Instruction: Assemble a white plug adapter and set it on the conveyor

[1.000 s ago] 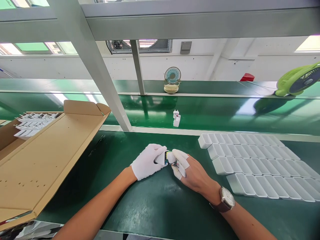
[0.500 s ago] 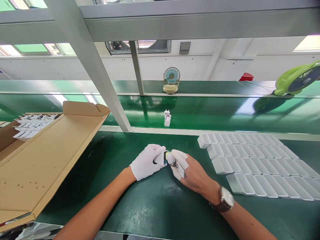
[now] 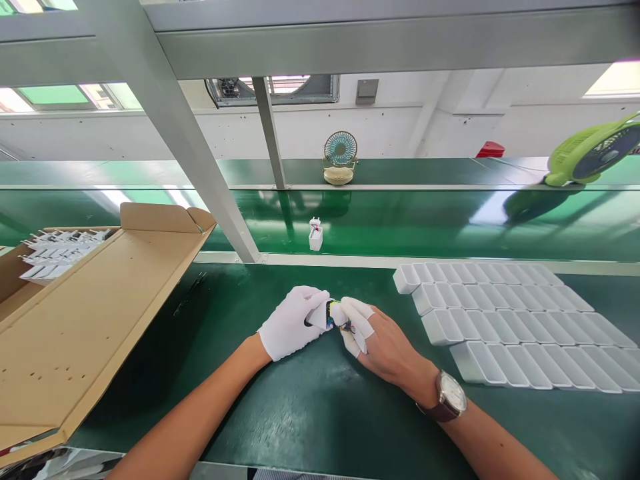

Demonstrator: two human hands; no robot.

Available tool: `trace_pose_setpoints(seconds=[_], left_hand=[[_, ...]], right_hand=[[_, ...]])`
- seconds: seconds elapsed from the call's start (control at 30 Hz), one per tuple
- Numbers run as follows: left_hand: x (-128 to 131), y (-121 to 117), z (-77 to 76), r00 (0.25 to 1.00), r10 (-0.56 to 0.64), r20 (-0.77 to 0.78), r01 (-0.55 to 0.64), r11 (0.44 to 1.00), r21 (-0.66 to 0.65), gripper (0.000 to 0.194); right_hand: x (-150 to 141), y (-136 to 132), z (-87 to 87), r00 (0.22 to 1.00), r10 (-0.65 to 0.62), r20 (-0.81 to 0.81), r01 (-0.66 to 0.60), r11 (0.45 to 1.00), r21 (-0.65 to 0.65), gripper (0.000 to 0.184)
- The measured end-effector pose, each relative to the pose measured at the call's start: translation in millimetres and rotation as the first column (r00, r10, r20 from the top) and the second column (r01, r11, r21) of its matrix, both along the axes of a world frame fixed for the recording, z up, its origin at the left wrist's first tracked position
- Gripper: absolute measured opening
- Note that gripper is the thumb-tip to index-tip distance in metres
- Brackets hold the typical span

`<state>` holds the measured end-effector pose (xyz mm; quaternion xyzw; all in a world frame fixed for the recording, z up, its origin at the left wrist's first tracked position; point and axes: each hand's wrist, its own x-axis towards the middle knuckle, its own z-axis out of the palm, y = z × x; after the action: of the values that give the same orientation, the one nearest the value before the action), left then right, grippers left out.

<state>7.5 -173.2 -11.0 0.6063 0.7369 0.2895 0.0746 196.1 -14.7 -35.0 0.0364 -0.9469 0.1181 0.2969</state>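
Note:
My left hand [image 3: 290, 323], in a white glove, is closed around a small white charger part [image 3: 325, 315] whose circuit board shows at its open end. My right hand [image 3: 375, 337], with white finger cots on its fingertips and a watch on the wrist, pinches the other end of the same part. Both hands meet just above the green work surface [image 3: 300, 413]. Rows of white plastic housings [image 3: 500, 313] lie to the right of my hands.
An open cardboard box [image 3: 90, 313] with white charger parts [image 3: 55, 250] sits at the left. A single white charger [image 3: 315, 235] stands on the green conveyor belt behind. A slanted metal post [image 3: 200, 173], a small teal fan [image 3: 341, 159] and a green fan [image 3: 595, 152] are further back.
The white charger on the conveyor belt has travelled to the left. My hands have stayed together on the part, almost still.

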Motion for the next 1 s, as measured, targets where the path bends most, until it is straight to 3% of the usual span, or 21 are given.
trace_pose_setpoints(seconds=[0.27, 0.5, 0.6, 0.7, 0.8, 0.87, 1.0], left_hand=[[4.8, 2.2, 4.3, 0.999, -0.012, -0.03, 0.012, 1.0, 0.001, 0.042], [1.4, -1.0, -25.1, 0.994, 0.014, 0.105, -0.015, 1.0, 0.006, 0.066], [3.0, -1.2, -27.9, 0.976, 0.066, 0.209, -0.056, 0.997, -0.056, 0.072], [8.1, 2.9, -16.4, 0.957, -0.002, 0.289, 0.033, 0.994, -0.104, 0.046], [11.8, 8.8, -6.2, 0.951, -0.134, 0.279, 0.158, 0.985, -0.064, 0.021], [11.1, 10.3, -6.7, 0.963, -0.15, 0.222, 0.159, 0.987, -0.021, 0.021], [6.3, 5.1, -18.0, 0.987, -0.06, 0.15, 0.066, 0.997, -0.038, 0.028]], right_hand=[[1.3, 1.2, -6.4, 0.999, 0.018, 0.036, -0.016, 0.998, -0.06, 0.074], [-0.8, 0.6, -0.1, 0.993, 0.023, 0.116, 0.0, 0.981, -0.193, 0.06], [-1.8, -0.9, 1.9, 0.992, -0.028, 0.124, 0.063, 0.955, -0.289, 0.057], [-3.2, -1.6, -2.2, 0.989, -0.105, 0.105, 0.135, 0.932, -0.338, 0.059], [-5.9, 0.7, -9.1, 0.986, -0.163, 0.023, 0.162, 0.937, -0.31, 0.06], [-8.3, 3.6, -13.3, 0.982, -0.185, -0.044, 0.164, 0.941, -0.296, 0.06], [-13.2, 8.9, -18.9, 0.981, -0.169, -0.091, 0.138, 0.949, -0.284, 0.061]])
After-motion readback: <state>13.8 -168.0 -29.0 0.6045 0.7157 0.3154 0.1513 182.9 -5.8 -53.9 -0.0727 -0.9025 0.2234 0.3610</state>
